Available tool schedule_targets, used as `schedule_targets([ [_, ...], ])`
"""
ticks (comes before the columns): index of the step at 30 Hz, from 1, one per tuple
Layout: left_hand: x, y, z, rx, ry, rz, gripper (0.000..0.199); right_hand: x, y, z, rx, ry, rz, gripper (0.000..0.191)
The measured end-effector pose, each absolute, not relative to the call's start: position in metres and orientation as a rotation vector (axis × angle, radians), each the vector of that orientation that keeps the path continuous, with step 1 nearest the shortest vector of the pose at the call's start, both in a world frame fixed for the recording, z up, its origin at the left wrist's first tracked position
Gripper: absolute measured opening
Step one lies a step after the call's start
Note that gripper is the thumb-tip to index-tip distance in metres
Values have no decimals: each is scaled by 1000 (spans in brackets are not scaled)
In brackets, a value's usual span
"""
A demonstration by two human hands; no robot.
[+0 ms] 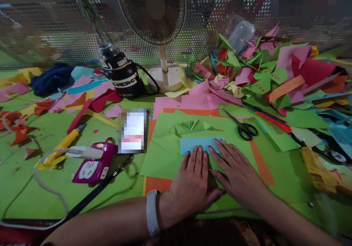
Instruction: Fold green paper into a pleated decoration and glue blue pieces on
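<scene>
A strip of light blue paper (202,142) lies on a stack of green (159,158) and orange sheets in front of me. My left hand (192,176), with a pale band on its wrist, rests its straight fingertips on the lower edge of the strip. Beside it, my right hand (233,169) lies flat, fingers stretched over the strip's right part. Both hands hide some of the blue paper. Just beyond the strip sits a green folded paper piece with fanned pleats (192,125). Black-handled scissors (246,130) lie to its right.
A fan (164,73) and a black bottle (123,77) stand at the back. To the left are a phone (133,130), a purple power bank (95,163) with cables and a yellow cutter (62,147). Paper scraps (258,81) heap up at right, near a yellow glue gun (319,169).
</scene>
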State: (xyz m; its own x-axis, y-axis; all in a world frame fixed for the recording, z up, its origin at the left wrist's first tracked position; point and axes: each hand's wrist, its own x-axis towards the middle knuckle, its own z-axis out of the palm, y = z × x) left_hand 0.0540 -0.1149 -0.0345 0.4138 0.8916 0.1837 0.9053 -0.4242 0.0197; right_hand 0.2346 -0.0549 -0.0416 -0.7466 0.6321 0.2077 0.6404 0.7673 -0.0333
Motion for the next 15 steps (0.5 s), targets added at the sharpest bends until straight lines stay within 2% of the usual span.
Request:
schedule_targets([
  [11,50,-115,-33,-2588,-1632,-273,84,235,-55,-39,-988,-2758,-64,49],
  [15,41,-107,-34,-2633,-1718,-265,98,234,-56,-38,-1022,-2753,-40,50],
])
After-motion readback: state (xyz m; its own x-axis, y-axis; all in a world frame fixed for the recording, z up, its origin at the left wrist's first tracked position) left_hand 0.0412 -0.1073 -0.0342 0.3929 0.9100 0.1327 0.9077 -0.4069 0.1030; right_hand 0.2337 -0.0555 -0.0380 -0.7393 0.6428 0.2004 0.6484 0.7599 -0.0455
